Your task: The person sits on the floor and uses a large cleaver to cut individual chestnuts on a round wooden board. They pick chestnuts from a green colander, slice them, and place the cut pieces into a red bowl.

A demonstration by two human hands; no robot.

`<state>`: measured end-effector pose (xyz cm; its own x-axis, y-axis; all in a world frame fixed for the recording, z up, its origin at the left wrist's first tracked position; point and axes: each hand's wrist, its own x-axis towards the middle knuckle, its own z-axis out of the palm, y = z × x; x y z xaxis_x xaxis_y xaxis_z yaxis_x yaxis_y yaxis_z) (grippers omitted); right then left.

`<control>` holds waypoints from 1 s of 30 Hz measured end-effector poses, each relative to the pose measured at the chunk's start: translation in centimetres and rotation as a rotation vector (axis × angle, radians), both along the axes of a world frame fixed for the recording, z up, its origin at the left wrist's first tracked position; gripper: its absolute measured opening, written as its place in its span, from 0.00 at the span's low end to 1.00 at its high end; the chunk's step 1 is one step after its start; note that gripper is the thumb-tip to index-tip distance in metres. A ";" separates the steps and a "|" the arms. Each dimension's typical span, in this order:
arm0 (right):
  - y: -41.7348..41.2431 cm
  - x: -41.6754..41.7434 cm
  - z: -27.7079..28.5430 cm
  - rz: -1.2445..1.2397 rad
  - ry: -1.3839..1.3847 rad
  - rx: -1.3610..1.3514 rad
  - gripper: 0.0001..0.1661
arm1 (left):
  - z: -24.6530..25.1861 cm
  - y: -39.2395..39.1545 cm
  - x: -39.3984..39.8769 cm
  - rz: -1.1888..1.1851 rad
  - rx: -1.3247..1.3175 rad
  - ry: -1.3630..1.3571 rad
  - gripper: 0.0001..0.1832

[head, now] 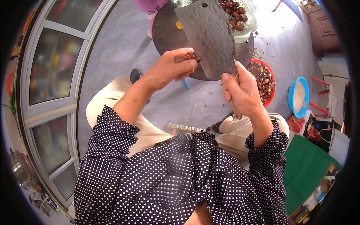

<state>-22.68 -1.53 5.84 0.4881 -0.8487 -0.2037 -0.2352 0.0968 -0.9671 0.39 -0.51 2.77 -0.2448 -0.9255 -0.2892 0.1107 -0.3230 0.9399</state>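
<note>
My left hand [175,65] pinches a brown chestnut [195,57] between thumb and fingers, close to the left edge of a cleaver blade. My right hand [242,89] grips the handle of this cleaver [209,36], whose broad dark blade points away from me over a round dark table [166,33]. Behind the blade, a pale green slotted basket [249,33] holds whole chestnuts [238,17]; the blade hides part of it. To the right of the table, a red basin [272,97] is full of chestnuts and shell pieces, partly behind my right hand.
A blue basin [306,98] with pale contents stands at the right, near a stool with red legs [319,108]. Shell bits lie on the grey floor [206,98]. A person in purple [149,5] is beyond the table. Glazed door panels [56,64] line the left.
</note>
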 end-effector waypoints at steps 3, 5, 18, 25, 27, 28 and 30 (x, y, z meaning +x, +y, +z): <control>0.3 -0.7 0.0 -0.009 -0.047 0.012 0.15 | -0.6 -0.5 -1.0 -0.008 -0.005 0.056 0.11; 0.4 -1.4 0.3 -0.002 -0.061 0.010 0.16 | -0.5 -0.7 -2.0 0.019 -0.013 -0.018 0.10; 2.0 -17.8 5.9 -0.615 -0.409 -0.362 0.07 | -1.3 1.5 -8.0 -0.398 -0.066 -0.341 0.14; 2.4 -21.2 6.0 -0.764 -0.581 -0.409 0.11 | -11.0 3.3 -17.0 -0.516 0.356 -0.263 0.18; 2.9 -20.7 6.4 -0.786 -0.511 -0.383 0.13 | -14.8 1.5 -19.1 -0.355 0.398 -0.199 0.19; 3.2 -20.7 6.7 -0.802 -0.448 -0.391 0.14 | -15.3 0.3 -20.7 -0.303 0.350 -0.160 0.17; 4.1 -21.8 7.1 -0.821 -0.357 -0.402 0.15 | -15.8 -2.0 -23.9 -0.223 0.383 -0.095 0.14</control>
<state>-44.45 2.58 12.98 -0.3083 -0.9256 0.2196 0.0704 -0.2524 -0.9651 -23.49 -2.48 -13.03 -0.3819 -0.6746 -0.6317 -0.0824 -0.6559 0.7503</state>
